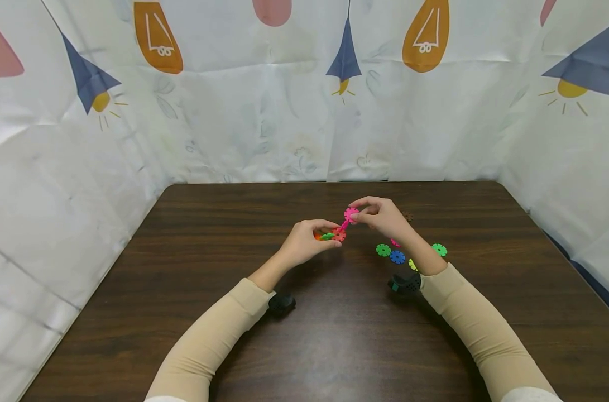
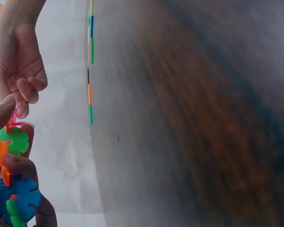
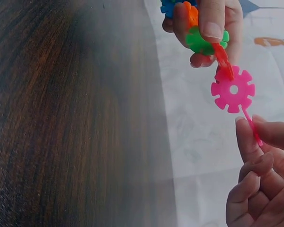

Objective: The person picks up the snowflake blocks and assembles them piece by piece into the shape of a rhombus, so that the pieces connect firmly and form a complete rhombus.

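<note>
My left hand (image 1: 304, 240) grips a chain of notched plastic discs slotted together. In the left wrist view the chain shows a blue disc (image 2: 26, 196), an orange disc (image 2: 3, 161) edge-on and a green disc (image 2: 20, 137). A red disc (image 1: 339, 234) sticks out past the left fingertips. A pink disc (image 3: 221, 91) is slotted onto the red one. Beyond it, my right hand (image 1: 382, 218) pinches another pink disc (image 3: 250, 124), seen edge-on, between thumb and forefinger. It meets the first pink disc at the rim. Both hands are raised over the table.
Loose discs lie on the brown wooden table (image 1: 183, 251) near the right forearm: green (image 1: 383, 250), blue (image 1: 397, 257), yellow (image 1: 412, 265), another green (image 1: 439, 249) and a brown one (image 1: 408, 216). Black wrist cameras hang under both wrists. A printed white curtain (image 1: 284, 123) stands behind.
</note>
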`<state>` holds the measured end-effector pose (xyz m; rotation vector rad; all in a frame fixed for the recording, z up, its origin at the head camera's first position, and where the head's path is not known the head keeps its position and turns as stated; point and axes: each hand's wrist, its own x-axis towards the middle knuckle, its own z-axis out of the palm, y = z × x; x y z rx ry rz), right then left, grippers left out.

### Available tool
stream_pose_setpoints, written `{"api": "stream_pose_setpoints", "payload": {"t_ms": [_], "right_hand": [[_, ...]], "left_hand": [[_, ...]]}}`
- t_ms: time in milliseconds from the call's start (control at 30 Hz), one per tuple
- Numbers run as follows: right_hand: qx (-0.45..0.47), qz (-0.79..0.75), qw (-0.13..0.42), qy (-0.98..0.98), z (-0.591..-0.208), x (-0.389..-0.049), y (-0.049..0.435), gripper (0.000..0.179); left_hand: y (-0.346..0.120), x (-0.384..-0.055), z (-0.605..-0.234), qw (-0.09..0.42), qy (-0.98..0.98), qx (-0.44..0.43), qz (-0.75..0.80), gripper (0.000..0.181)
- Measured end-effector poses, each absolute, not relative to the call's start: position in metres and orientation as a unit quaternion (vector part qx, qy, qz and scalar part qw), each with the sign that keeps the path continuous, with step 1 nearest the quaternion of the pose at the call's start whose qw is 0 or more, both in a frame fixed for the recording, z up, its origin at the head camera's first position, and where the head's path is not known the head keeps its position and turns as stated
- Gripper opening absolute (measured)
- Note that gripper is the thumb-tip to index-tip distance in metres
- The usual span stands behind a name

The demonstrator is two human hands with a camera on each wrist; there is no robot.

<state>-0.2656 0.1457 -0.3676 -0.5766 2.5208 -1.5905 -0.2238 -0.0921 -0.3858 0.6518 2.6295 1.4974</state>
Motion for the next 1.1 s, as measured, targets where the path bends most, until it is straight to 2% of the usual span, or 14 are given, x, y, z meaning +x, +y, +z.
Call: {"api": "stream_pose_setpoints", "payload": {"t_ms": [833,1100], "right_hand": [[-0.129,-0.597,0.081,0.787,-0.376,-0.264,0.141,0.035],[-0.110,-0.623,0.066,0.771,-0.377,-0.259,0.137,0.036]], "left_hand": [[-0.091,-0.224,-0.381,0.018,0.845,0.203,0.494,0.043],[-0.090,-0.224,-0.380,0.014,0.842,0.215,0.495,0.044]]}}
